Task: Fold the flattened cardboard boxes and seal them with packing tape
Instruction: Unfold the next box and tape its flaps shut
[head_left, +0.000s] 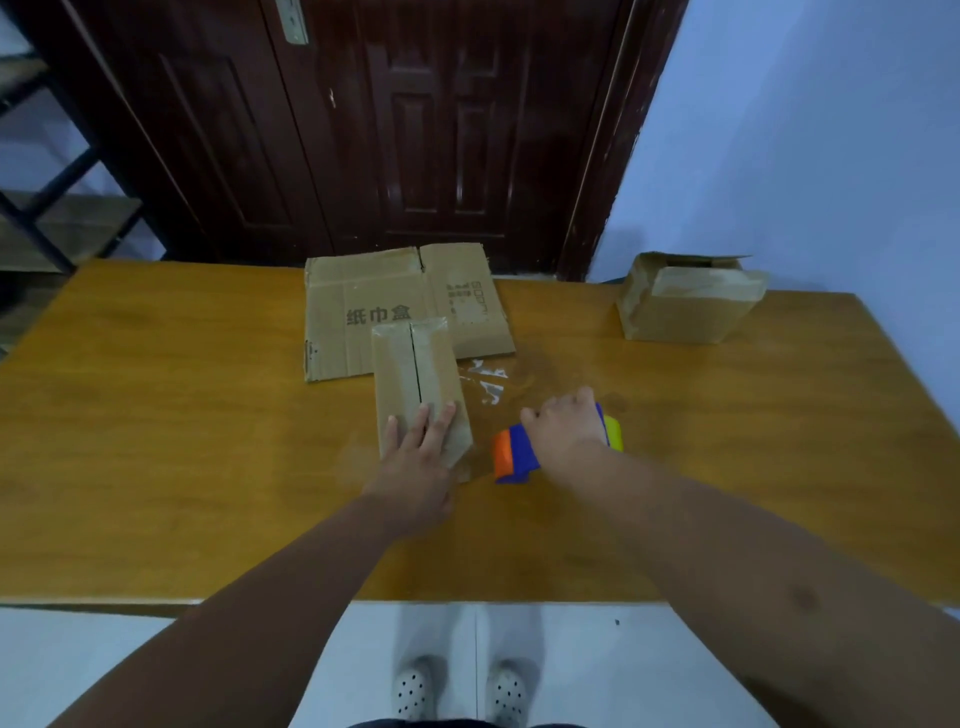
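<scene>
Reaching over the table's (156, 415) near edge, 2 forearms end mid-table. Left hand (421, 436) lies flat, fingers straight and slightly spread, pressing the near end of the narrow folded box (415, 374). Its long axis and centre seam run near-to-far, the far end overlapping the flattened cardboard (363, 306). Right hand (563, 428) curls around the tape dispenser (511, 452) just right of that box. 1 taped box (685, 306) sits by the far right corner.

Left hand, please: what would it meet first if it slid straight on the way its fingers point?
The left hand lies flat on the small folded brown cardboard box; past that box's far end it would probably reach the large flattened printed cardboard sheet, though depth is unclear.
</scene>
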